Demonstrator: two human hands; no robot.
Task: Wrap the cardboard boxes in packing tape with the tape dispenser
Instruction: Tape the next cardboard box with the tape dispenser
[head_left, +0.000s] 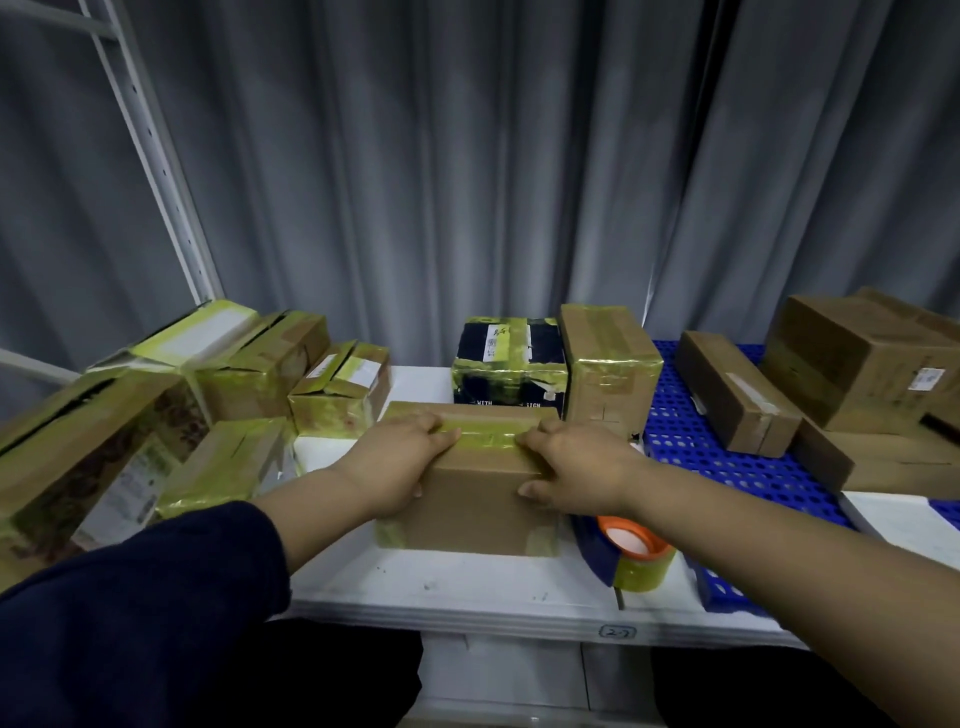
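Taped boxes (608, 374) behind cardboard box (483, 499), tape dispenser (631, 551) beside

White table (467, 584) carries boxes (470, 501), tape dispenser (631, 553), blue grid (691, 434)

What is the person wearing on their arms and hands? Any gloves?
No gloves: the left hand and the right hand are both bare, with no ring or watch that I can see. The left arm wears a dark navy blue cloth sleeve that ends partway along the forearm. The right forearm shows no sleeve in the picture.
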